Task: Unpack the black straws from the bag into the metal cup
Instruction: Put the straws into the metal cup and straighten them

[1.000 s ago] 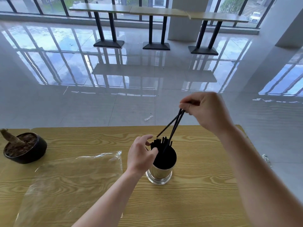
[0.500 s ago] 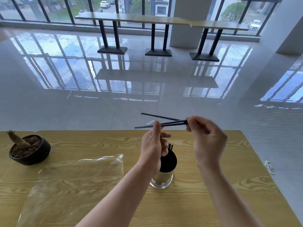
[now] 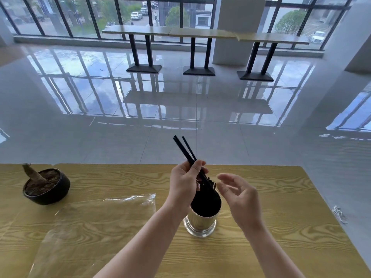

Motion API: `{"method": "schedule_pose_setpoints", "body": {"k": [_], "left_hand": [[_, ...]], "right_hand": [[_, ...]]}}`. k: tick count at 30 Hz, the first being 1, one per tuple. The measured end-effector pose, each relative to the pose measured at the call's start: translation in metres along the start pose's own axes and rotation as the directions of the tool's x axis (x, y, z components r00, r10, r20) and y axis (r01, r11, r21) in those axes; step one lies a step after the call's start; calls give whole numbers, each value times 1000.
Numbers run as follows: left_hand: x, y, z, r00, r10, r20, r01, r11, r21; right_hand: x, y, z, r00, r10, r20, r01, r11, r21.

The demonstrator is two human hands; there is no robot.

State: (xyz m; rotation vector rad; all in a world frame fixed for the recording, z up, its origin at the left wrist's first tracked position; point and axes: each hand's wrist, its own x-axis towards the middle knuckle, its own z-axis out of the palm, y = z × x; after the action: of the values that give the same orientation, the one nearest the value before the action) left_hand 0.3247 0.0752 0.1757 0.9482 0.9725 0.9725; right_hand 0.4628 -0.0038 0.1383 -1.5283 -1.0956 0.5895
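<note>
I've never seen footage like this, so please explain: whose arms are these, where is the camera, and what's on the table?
No machine here: these are a person's bare arms, filmed by a wide-angle camera worn on the head, looking forward and down. The left hand grips a few black straws, slanted over the metal cup, which holds more of them. The right hand is open beside the cup, holding nothing. On the wooden table also lie a clear plastic bag and a black pot of soil with a stump.
</note>
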Motion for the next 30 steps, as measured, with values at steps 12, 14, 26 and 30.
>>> {"method": "schedule_pose_setpoints", "body": {"k": [12,14,26,30], "left_hand": [[-1,-3,-11,947,31,318,-113,963,243],[1,-3,-14,942,32,333,-115,966,233],[14,20,-34,969,-246,25,189,673,-715],[9,16,-20,947,-322,15,205,563,-801]], "right_hand": [[65,-67,17,944,96,316,-149,978,147],[63,-66,18,950,108,293,-173,963,206],[45,-51,-6,979,181,97,-205,901,382],[29,-52,16,977,196,79,-210,853,478]]}}
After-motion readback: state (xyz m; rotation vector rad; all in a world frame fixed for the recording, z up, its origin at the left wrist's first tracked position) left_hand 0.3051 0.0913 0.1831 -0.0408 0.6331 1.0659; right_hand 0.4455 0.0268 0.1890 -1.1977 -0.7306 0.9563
